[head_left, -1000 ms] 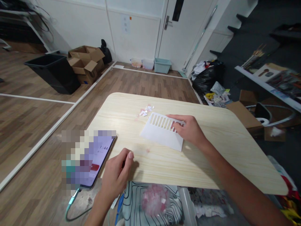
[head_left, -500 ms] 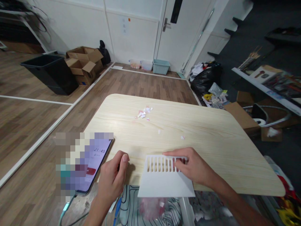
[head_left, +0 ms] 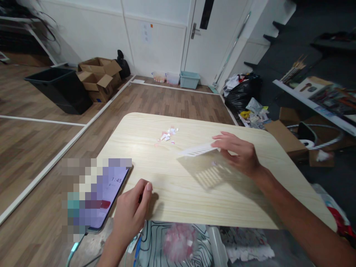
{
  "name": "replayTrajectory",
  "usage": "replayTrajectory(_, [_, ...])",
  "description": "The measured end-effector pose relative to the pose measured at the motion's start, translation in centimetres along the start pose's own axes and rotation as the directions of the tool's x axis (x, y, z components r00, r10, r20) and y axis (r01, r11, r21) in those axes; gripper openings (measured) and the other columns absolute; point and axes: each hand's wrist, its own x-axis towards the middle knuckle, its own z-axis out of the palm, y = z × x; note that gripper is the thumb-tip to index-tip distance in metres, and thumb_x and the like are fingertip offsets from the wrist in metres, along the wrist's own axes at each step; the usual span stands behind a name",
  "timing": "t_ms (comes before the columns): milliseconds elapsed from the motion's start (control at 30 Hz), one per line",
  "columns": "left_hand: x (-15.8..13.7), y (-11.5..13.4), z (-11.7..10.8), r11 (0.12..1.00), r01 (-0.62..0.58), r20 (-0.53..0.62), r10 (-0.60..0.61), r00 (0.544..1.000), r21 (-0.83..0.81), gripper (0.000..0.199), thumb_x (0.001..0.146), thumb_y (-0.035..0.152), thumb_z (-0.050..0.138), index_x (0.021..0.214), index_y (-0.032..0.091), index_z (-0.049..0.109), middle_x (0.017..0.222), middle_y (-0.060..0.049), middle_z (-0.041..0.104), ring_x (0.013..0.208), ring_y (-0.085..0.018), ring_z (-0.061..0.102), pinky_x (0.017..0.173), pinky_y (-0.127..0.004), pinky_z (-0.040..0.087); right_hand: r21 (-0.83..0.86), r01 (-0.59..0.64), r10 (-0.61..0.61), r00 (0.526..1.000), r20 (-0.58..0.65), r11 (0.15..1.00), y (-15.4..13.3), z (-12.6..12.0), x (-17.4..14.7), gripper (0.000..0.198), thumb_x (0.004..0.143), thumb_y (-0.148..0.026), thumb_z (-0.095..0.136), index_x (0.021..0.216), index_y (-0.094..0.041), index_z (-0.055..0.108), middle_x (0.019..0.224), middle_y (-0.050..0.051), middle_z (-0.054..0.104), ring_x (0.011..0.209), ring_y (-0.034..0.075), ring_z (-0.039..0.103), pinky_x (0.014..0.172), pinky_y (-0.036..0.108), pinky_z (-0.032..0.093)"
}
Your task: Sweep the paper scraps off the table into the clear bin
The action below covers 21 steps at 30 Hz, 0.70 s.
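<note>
My right hand (head_left: 240,154) grips a white slotted plastic scraper (head_left: 198,150) by its slotted end, fingers on top. The scraper is tilted and held above the table (head_left: 178,200), and its shadow with the slot pattern falls on the wood below. Beyond it lies a small pile of white and pink paper scraps (head_left: 167,136). My left hand (head_left: 133,205) is closed in a loose fist at the near table edge, thumb across the fingers, with nothing seen in it. A phone (head_left: 112,200), partly pixelated, stands left of that hand.
Below the near edge are a pink bundle in clear plastic (head_left: 179,243) on patterned cloth and a pale bin rim (head_left: 218,246). A cable (head_left: 72,252) runs from the phone. On the floor stand a black bin (head_left: 62,91), cardboard boxes (head_left: 97,83) and a black bag (head_left: 243,94).
My right hand has lifted the scraper from over the near edge and carried it forward across the table, tilting it. My left fist stays in place.
</note>
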Motion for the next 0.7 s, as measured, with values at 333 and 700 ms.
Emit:
replayTrajectory(333, [0.1,0.1,0.0,1.000,-0.007,0.010,0.007,1.000,0.016,0.044,0.108,0.053,0.042,0.076,0.025,0.053,0.054,0.007,0.043,0.051,-0.014,0.047,0.057,-0.027,0.031,-0.044,0.040,-0.030,0.975,0.221,0.998,-1.5,-3.7,-6.1,0.035,0.096,-0.001,0.060,0.122,-0.020,0.073,0.111,0.012,0.083,0.104,0.024,0.080,0.095,0.037,0.066])
replayTrajectory(700, [0.0,0.1,-0.1,0.998,-0.029,0.001,0.029,1.000,0.056,0.044,0.107,0.056,0.043,0.080,0.025,0.057,0.052,0.008,0.045,0.048,-0.014,0.049,0.056,-0.027,0.033,-0.180,-0.233,0.278,0.915,0.293,0.956,-12.2,-12.6,-16.9,0.061,0.094,-0.009,0.062,0.150,-0.033,0.065,0.120,0.002,0.083,0.104,0.023,0.082,0.104,0.031,0.065])
